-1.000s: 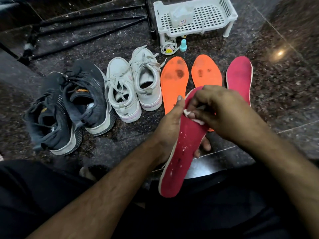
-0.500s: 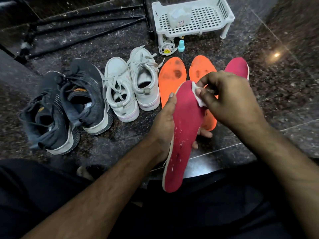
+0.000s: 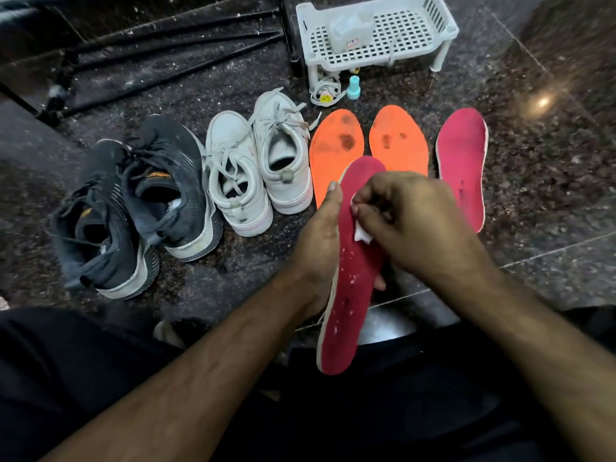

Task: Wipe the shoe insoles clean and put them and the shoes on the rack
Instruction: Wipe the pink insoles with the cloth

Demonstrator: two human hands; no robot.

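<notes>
My left hand (image 3: 318,241) grips a red insole (image 3: 350,295) from its left edge, toe end pointing away from me. White specks dot its surface. My right hand (image 3: 410,221) pinches a small white wipe (image 3: 361,232) and presses it on the middle of that insole. On the floor beyond lie two stained orange insoles (image 3: 335,148) (image 3: 398,141) and a second red insole (image 3: 461,161). A pair of white sneakers (image 3: 256,168) and a pair of dark sneakers (image 3: 133,201) stand to the left. The white plastic rack (image 3: 443,31) stands at the back.
A white bottle (image 3: 350,31) lies on the rack. Under it sit a small teal bottle (image 3: 353,88) and a coiled white cord (image 3: 325,91). Black tripod legs (image 3: 166,51) cross the dark granite floor at the back left. My dark trousers fill the near edge.
My right hand has slid the wipe back down from the insole's toe to its middle. The left hand keeps the same hold on the insole.
</notes>
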